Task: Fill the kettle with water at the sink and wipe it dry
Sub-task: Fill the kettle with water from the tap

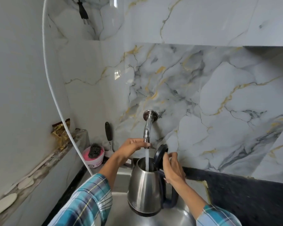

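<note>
Two hands are busy at the sink [183, 216], both in blue plaid sleeves. Your left hand [131, 148] is up at the chrome tap [147, 129], with the fingers [143, 144] curled around the end of the spout, and a stream of water [147, 159] falls straight down from there. The steel kettle [144, 188] hangs over the sink basin, directly under the tap, a little tilted, and the water goes into its open mouth. Your right hand [172, 169] grips the top of the dark handle [169, 201], fingers closed around it, while the fingertips near the black lid [160, 154] touch its edge; the lid stands raised, nearly upright. At the left, on the surface behind the sink, there is a pink tub [93, 158] with a dark scrubber [94, 150] in it, and a white hose [55, 98] runs down the wall. A black plug [83, 13] hangs high above.
</note>
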`<state>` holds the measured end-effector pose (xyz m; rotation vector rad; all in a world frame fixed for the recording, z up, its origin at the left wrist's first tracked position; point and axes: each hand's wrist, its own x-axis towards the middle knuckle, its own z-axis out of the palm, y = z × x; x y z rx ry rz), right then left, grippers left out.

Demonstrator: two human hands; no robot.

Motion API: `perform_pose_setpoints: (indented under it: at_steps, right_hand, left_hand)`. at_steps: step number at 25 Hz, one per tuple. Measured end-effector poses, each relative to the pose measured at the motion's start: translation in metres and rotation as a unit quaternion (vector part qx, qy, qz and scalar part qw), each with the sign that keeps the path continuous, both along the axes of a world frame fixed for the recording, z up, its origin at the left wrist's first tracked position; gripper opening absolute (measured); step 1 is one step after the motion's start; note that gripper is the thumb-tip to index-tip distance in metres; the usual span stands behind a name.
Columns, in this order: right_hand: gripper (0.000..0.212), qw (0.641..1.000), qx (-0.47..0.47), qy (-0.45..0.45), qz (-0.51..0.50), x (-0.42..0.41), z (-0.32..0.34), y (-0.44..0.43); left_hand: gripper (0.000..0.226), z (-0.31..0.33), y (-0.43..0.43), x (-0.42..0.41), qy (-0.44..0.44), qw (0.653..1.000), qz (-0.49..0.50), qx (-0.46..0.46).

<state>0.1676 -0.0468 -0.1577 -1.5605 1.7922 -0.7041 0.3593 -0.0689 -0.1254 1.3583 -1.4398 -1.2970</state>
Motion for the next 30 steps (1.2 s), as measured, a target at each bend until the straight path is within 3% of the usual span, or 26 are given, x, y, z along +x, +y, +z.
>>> perform_pose_setpoints:
  at_steps: [2,3,5,7,11,14,22,30]
  right_hand:
    - [0.047,1.000,0.004,0.000,0.006,0.009,-0.010,0.001]
    - [0.049,1.000,0.000,0.002,0.013,0.015,-0.011,0.000]
    - [0.053,0.999,-0.019,0.008,0.027,0.028,-0.006,-0.009]
    - [0.050,0.999,-0.037,0.009,0.034,0.039,0.001,-0.019]
    - [0.038,0.998,-0.052,0.009,0.032,0.039,0.008,-0.030]
    - [0.033,0.998,-0.049,-0.002,0.029,0.030,0.008,-0.035]
    - [0.047,0.997,-0.048,-0.004,0.066,0.026,0.025,-0.043]
    - [0.038,0.992,-0.012,0.010,0.126,0.034,0.020,-0.033]
  left_hand:
    - [0.035,-0.009,-0.003,0.009,-0.023,1.000,-0.013,0.000]
    - [0.047,-0.008,-0.007,0.012,-0.073,0.996,0.014,-0.041]
    - [0.067,0.006,-0.015,0.017,-0.249,0.948,0.087,-0.177]
    - [0.063,0.023,-0.025,0.026,-0.365,0.894,0.067,-0.254]
    - [0.058,0.035,-0.036,0.053,-0.491,0.833,-0.041,-0.252]
    - [0.060,0.039,-0.046,0.052,-0.534,0.806,-0.062,-0.249]
    - [0.060,0.048,-0.054,0.039,-0.534,0.805,-0.039,-0.256]
    - [0.060,0.038,-0.050,0.045,-0.535,0.811,-0.038,-0.234]
